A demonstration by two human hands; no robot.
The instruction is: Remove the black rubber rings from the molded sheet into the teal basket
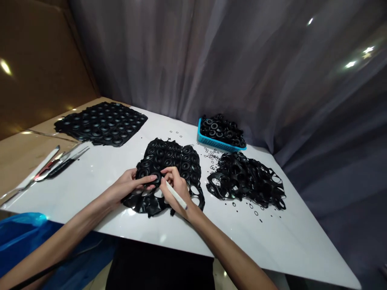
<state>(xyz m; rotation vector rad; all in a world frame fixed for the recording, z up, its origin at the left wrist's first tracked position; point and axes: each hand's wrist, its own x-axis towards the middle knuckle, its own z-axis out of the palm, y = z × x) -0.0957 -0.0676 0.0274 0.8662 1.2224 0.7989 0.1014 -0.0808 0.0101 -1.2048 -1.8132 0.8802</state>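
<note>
A sheet of black rubber rings (169, 156) joined by thin flash lies in front of me, with open holes along its near edge. My left hand (134, 183) grips a black rubber ring (156, 179) at that edge, thumb on top and fingers partly hidden below. My right hand (175, 183) is closed around a slim white-handled tool (177, 196), held like a pen. The tool's tip points at the same ring and is hidden by my fingers, so I cannot tell its kind.
Farther left lies another black ring sheet (102, 123); tools, including a black-handled one (64, 167), lie nearer. A blue basket (220, 144) of loose rings stands at the back. Torn black scrap (246, 181) and small ring offcuts lie right, on the white table (290, 241).
</note>
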